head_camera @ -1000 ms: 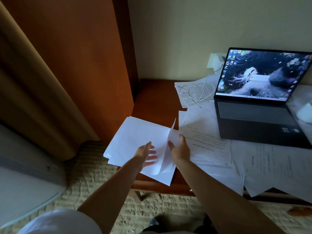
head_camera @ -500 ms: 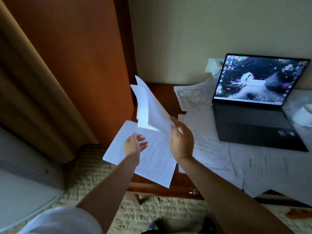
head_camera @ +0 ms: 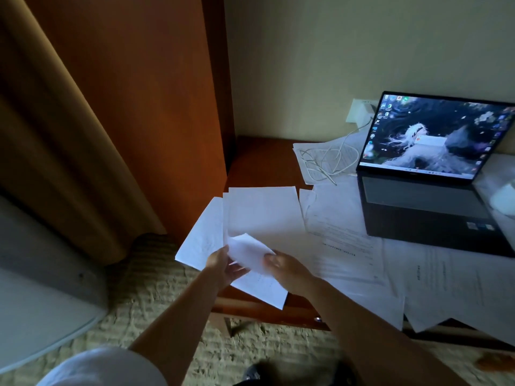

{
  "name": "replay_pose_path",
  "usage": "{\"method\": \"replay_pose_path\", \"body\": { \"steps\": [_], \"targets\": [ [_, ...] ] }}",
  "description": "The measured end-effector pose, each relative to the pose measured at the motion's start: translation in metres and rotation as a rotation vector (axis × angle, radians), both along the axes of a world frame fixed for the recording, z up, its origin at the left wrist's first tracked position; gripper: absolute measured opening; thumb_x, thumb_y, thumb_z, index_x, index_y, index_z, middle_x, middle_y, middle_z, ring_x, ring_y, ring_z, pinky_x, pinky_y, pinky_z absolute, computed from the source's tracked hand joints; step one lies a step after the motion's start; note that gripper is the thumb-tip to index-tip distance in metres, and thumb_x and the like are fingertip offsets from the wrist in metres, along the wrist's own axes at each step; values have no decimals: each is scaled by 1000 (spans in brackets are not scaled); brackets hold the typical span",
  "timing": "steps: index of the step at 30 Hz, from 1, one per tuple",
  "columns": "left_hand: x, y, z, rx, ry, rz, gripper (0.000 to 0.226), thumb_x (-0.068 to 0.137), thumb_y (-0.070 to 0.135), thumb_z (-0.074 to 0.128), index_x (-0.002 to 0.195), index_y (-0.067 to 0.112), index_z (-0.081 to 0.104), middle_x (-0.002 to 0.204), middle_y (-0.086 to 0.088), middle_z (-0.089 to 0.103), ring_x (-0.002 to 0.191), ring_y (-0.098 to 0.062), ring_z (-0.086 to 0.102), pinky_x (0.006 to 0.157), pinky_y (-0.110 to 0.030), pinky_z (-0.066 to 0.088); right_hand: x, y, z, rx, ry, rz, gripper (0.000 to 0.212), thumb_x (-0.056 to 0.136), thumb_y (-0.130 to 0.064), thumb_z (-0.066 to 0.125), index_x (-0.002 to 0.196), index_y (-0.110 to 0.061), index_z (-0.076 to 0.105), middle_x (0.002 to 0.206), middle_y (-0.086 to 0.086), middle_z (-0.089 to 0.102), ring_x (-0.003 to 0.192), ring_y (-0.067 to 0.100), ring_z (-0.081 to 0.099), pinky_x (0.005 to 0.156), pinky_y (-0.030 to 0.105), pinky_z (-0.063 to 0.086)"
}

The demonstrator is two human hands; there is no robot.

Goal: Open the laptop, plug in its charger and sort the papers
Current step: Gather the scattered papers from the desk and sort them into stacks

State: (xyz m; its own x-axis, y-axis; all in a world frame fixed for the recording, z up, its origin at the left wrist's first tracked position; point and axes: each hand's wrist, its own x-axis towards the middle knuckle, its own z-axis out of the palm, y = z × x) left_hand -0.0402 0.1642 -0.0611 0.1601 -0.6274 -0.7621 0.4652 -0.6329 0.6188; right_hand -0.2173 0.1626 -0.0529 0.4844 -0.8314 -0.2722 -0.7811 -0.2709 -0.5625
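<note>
Both hands hold a curled sheet (head_camera: 245, 252) between them: the left hand (head_camera: 223, 267) grips its edge, the right hand (head_camera: 284, 267) pinches the other side, fingers blurred. Papers (head_camera: 262, 213) lie just beyond them; the open laptop (head_camera: 423, 201), cut off, sits beyond the right hand on the table (head_camera: 262, 160).

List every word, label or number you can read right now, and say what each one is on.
Nothing reads legibly.
Open dark laptop screen: desktop icons and a small pop-up, too small to read.
Stickers on its palm rest: blurred.
White printed paper sheets spread on the brown wooden desk: lines of text, too blurred.
White sheets in both hands: no readable print.
</note>
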Motion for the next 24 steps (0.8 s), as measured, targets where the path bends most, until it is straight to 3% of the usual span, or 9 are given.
{"method": "replay_pose_path", "body": {
  "steps": [2,5,6,8,10,12,15,17,24],
  "targets": [
    [1,-1,-3,9,-174,-101,17,98,8,44,99,-2,58,99,-24,59,84,-33,58,77,-45,51,1,-5,4,-69,-104,-200,33,99,-35,41,109,-13,64,103,9,64,86,20,60,76,27,43],
    [1,-2,-7,10,-334,-204,23,92,-1,46,108,-4,62,105,-23,63,85,-33,61,75,-39,53,5,-19,6,-539,-459,-691,29,91,-1,50,117,-1,63,118,13,64,107,20,60,88,26,47],
    [1,-3,-9,16,-364,-218,25,92,-1,44,110,-4,62,106,-22,62,89,-33,60,80,-39,53,6,-20,8,-494,-564,-861,34,90,4,50,123,1,58,125,14,59,115,20,57,94,27,46],
    [-3,-3,-8,32,-374,-210,28,94,-1,40,113,-2,59,110,-17,59,98,-32,55,88,-41,49,9,-17,6,-197,-582,-1049,44,90,4,49,134,-1,48,137,15,51,126,26,49,103,36,42],
    [-7,-3,-7,54,-340,-184,24,96,4,42,112,2,58,114,-18,58,103,-34,54,92,-44,49,13,-6,-5,-27,-448,-1042,49,88,2,49,137,-4,45,137,16,50,126,30,49,104,41,42],
    [-11,-1,-1,58,-261,-141,18,98,18,45,106,7,57,115,-18,59,101,-33,56,89,-44,51,18,8,-12,10,-428,-1013,51,88,4,50,138,-3,42,140,15,48,129,30,46,107,41,39],
    [-14,-3,4,34,-146,-85,32,99,39,41,106,13,58,111,-15,61,100,-32,58,91,-46,51,22,19,-21,108,-403,-1066,58,88,4,50,143,-1,33,145,16,40,134,30,39,111,38,34],
    [-16,-5,7,9,-122,-100,36,98,47,38,96,18,59,103,-11,63,94,-29,58,84,-43,52,23,23,-24,137,-366,-1034,60,89,3,49,145,-1,28,149,16,35,138,28,33,114,36,28],
    [-19,-9,4,49,-223,-121,35,100,37,40,114,9,56,108,-14,60,102,-32,56,92,-47,48,39,27,-22,228,-488,-1104,50,98,-2,33,147,-5,26,153,10,28,141,25,28,116,33,22]
  ]
}}
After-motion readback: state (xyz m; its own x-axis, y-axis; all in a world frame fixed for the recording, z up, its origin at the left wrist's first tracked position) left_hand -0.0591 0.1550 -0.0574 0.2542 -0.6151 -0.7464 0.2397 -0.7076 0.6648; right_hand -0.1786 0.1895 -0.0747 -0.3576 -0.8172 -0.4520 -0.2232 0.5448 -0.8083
